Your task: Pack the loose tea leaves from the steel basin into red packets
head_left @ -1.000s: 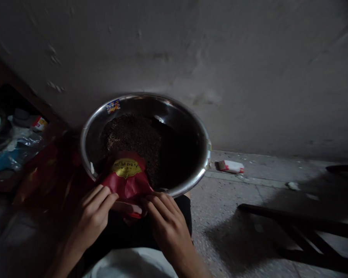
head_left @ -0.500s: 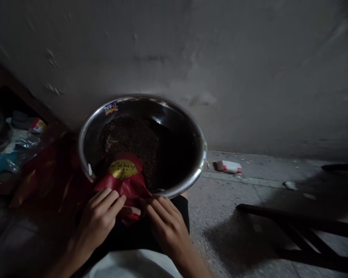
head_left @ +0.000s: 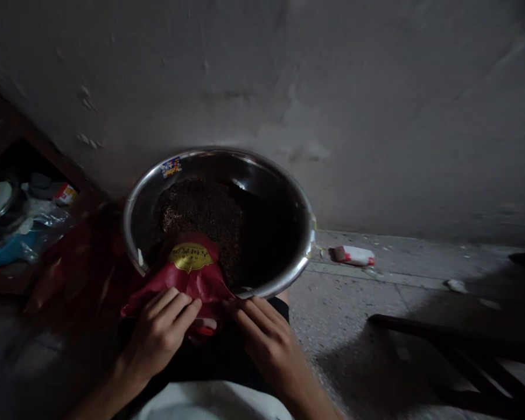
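Left hand [head_left: 164, 326] pinching red bag [head_left: 205, 283], grip narrow. Right hand [head_left: 269, 335] pinching same bag at right edge. Bag at near rim of metal basin [head_left: 310, 236], yellow label [head_left: 190, 257] showing. Dark loose material [head_left: 205, 210] heaped inside basin. White-red packet [head_left: 354, 255] on floor [head_left: 341, 297].

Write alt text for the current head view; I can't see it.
A person's left hand and right hand hold a red bag with a gold label at the near side of a metal basin containing dark, loose material. A gray wall stands behind; a red-and-white packet lies on the floor to the right.
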Demonstrator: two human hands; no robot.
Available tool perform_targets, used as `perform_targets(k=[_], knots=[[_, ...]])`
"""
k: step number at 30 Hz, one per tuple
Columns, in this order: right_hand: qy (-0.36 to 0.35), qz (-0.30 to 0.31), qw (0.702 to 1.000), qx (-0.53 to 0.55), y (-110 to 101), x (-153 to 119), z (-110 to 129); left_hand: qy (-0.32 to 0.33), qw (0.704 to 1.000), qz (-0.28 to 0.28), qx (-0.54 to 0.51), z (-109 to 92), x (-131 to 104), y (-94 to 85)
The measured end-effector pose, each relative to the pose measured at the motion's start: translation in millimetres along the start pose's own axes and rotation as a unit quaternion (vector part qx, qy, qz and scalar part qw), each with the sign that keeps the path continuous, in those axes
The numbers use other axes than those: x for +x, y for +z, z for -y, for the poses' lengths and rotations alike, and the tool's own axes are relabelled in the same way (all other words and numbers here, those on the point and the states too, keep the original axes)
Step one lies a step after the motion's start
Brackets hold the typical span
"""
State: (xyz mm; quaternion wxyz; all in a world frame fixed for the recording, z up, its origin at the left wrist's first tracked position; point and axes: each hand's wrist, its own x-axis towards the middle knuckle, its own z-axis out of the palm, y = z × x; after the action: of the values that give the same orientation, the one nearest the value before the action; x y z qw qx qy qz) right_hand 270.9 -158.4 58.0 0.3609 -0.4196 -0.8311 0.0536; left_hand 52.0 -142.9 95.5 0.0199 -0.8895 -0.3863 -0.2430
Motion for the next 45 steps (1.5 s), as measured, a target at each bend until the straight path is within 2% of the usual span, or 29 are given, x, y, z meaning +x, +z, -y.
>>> perform_targets(k=[6,10,13,16,20,23,26,29,31,33,37,39,42,45], knots=[[0.042,-0.028,0.998,-0.031,-1,-2,-6,0.011,1.000,0.026,0.006,22,-25,-22.0],[0.015,-0.010,0.997,-0.082,4,4,6,0.007,1.000,-0.006,0.029,26,-32,-15.5],[-0.008,-0.016,0.998,-0.061,8,7,8,-0.015,0.999,-0.025,0.033,25,-29,-11.0],[-0.011,-0.009,0.999,-0.031,9,4,-2,-0.006,1.000,0.005,0.008,30,-31,-18.2],[-0.007,-0.016,0.999,-0.045,1,-4,-20,0.000,0.999,0.033,-0.021,44,-47,-30.5],[-0.039,-0.013,0.998,-0.043,-7,-8,-29,-0.033,0.999,0.003,-0.004,50,-60,-27.5],[-0.057,-0.012,0.998,-0.025,-12,-9,-34,-0.037,0.999,-0.028,0.004,51,-63,-18.5],[-0.003,-0.006,0.999,-0.033,-13,-9,-30,-0.040,0.998,-0.044,-0.014,50,-59,-13.8],[0.048,0.003,0.996,-0.071,-9,-8,-21,-0.038,0.998,-0.043,-0.034,48,-55,-14.1],[0.066,0.004,0.992,-0.109,-1,-3,-8,-0.019,0.998,-0.042,-0.045,47,-51,-14.9],[-0.002,0.004,0.995,-0.099,25,15,10,0.036,0.998,-0.044,-0.033,43,-47,-11.6],[-0.036,0.016,0.996,-0.081,38,21,10,0.033,0.997,-0.057,-0.038,42,-47,-7.8],[-0.088,0.008,0.994,-0.070,47,22,-3,-0.025,0.993,-0.092,-0.068,43,-51,-2.6],[-0.139,-0.037,0.984,-0.103,44,32,-31,-0.108,0.979,-0.153,-0.079,49,-60,2.6]])
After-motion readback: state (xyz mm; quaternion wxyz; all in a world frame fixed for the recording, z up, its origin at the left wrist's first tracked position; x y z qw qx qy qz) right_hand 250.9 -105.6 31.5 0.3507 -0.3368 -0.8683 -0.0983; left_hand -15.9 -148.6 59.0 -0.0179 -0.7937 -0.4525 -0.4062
